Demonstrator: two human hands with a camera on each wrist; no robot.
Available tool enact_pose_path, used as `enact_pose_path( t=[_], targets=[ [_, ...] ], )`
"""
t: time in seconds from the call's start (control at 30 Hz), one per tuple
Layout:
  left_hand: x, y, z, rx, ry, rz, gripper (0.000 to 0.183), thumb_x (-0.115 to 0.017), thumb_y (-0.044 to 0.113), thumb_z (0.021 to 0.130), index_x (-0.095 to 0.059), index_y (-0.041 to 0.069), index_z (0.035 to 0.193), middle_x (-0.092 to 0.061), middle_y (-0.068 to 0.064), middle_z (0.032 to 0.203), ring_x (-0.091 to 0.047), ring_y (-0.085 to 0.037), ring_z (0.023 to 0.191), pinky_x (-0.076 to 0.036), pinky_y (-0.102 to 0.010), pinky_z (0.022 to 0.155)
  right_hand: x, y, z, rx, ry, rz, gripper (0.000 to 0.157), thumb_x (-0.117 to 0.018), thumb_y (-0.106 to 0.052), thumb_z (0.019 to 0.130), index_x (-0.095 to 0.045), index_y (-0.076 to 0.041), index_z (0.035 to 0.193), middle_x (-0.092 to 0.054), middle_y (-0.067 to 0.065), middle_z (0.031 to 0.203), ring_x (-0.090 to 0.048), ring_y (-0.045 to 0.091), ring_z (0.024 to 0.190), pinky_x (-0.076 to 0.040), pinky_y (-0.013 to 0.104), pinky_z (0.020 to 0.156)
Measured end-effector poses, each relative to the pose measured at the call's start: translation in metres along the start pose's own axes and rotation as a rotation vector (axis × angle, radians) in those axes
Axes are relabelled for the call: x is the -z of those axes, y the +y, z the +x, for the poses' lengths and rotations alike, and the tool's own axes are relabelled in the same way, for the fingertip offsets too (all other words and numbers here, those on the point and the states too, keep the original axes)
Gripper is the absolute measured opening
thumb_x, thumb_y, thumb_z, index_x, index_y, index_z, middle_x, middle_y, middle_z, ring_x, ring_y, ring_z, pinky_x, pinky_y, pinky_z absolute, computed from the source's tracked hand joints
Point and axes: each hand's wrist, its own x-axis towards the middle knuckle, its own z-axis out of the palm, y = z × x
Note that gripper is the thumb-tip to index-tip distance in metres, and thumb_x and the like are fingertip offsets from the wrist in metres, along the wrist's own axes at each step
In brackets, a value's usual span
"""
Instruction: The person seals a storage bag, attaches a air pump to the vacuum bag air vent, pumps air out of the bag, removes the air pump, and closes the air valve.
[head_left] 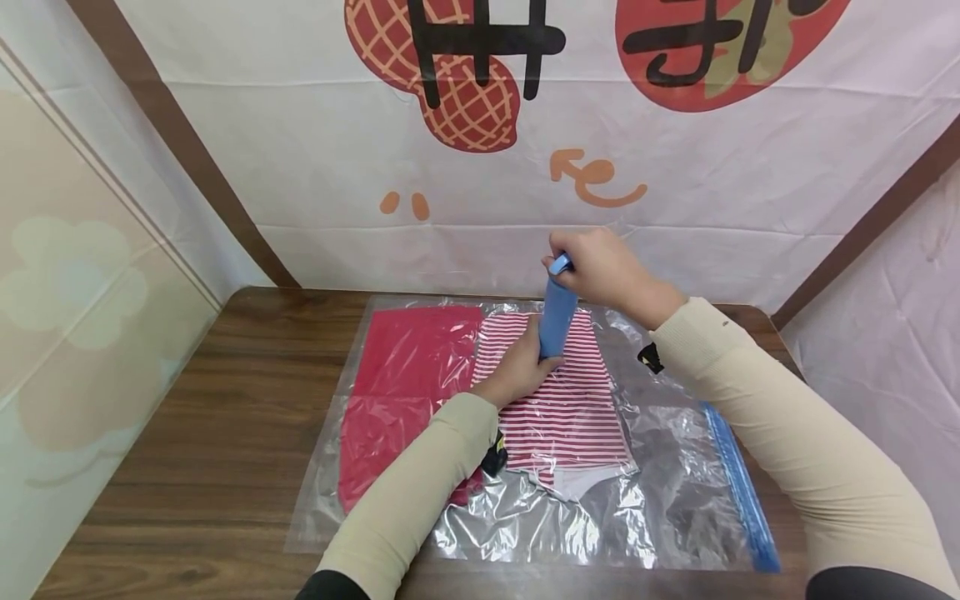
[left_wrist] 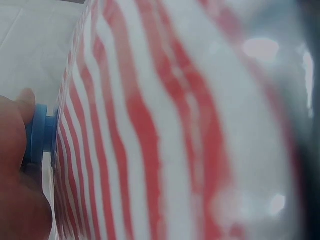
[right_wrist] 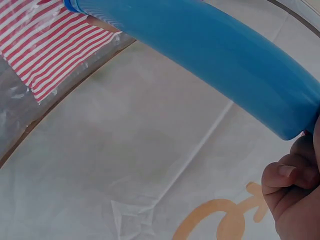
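Note:
A blue hand pump stands upright on a clear plastic storage bag. Around the pump's lower end my left hand is wrapped; the left wrist view shows its blue round base against the bag. My right hand grips the handle at the top, and in the right wrist view its fingers are curled at the pump's upper end. Inside the bag, a red folded cloth lies left of a red-and-white striped garment with a white lower edge.
The bag lies flat on a brown wooden table, with a blue zip strip along its right edge. Close behind the table hangs a white printed cloth. Similar cloth panels stand at both sides.

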Motion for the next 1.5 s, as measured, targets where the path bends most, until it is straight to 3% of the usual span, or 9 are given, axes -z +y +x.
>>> enact_pose_path(
  t=[0.3, 0.57, 0.73, 1.03, 1.33, 1.5],
  targets=[
    [-0.001, 0.000, -0.001, 0.008, -0.005, -0.008, 0.072, -0.067, 0.018, 0.100, -0.020, 0.005, 0.152, -0.050, -0.022, 0.143, -0.053, -0.035, 0.133, -0.042, -0.049, 0.112, 0.008, 0.000, 0.004, -0.019, -0.021, 0.045, 0.034, -0.067, -0.015, 0.099, -0.046, -0.012, 0.072, -0.033, -0.001, 0.062, -0.036, 0.017, 0.056, -0.031, 0.031, 0.056],
    [0.001, 0.003, -0.003, 0.038, -0.027, 0.010, 0.071, -0.066, 0.020, 0.101, -0.019, 0.008, 0.152, -0.048, -0.022, 0.145, -0.051, -0.035, 0.135, -0.040, -0.050, 0.114, 0.037, -0.009, 0.017, 0.007, 0.105, 0.053, 0.035, -0.067, -0.010, 0.096, -0.046, -0.010, 0.068, -0.037, 0.000, 0.059, -0.037, 0.019, 0.055, -0.029, 0.031, 0.055],
    [0.002, 0.002, -0.004, 0.047, -0.029, 0.007, 0.068, -0.066, 0.021, 0.101, -0.020, 0.009, 0.150, -0.048, -0.021, 0.145, -0.051, -0.034, 0.135, -0.040, -0.050, 0.113, 0.063, -0.019, 0.028, -0.055, 0.132, 0.087, 0.030, -0.069, -0.011, 0.096, -0.052, -0.006, 0.072, -0.046, 0.006, 0.064, -0.044, 0.021, 0.061, -0.033, 0.032, 0.055],
    [0.003, 0.005, -0.004, 0.067, -0.050, -0.010, 0.070, -0.065, 0.022, 0.102, -0.018, 0.011, 0.152, -0.046, -0.019, 0.148, -0.048, -0.033, 0.138, -0.038, -0.050, 0.115, 0.102, -0.031, 0.037, -0.145, 0.167, 0.103, 0.029, -0.069, -0.020, 0.098, -0.055, -0.004, 0.078, -0.049, 0.008, 0.066, -0.046, 0.020, 0.062, -0.036, 0.028, 0.055],
    [0.004, 0.007, -0.003, 0.089, -0.051, -0.014, 0.069, -0.065, 0.022, 0.101, -0.020, 0.011, 0.151, -0.047, -0.018, 0.149, -0.048, -0.032, 0.139, -0.038, -0.049, 0.115, 0.120, -0.039, 0.044, -0.150, 0.360, 0.099, 0.031, -0.073, -0.022, 0.095, -0.059, 0.002, 0.082, -0.050, 0.009, 0.068, -0.042, 0.016, 0.066, -0.034, 0.025, 0.060],
    [0.003, 0.006, -0.003, 0.079, -0.047, -0.017, 0.068, -0.065, 0.021, 0.101, -0.020, 0.011, 0.151, -0.047, -0.018, 0.148, -0.048, -0.032, 0.139, -0.038, -0.049, 0.115, 0.127, -0.042, 0.045, -0.177, 0.367, 0.107, 0.030, -0.074, -0.024, 0.094, -0.060, 0.001, 0.085, -0.050, 0.006, 0.070, -0.044, 0.013, 0.069, -0.035, 0.024, 0.062]
  ],
)
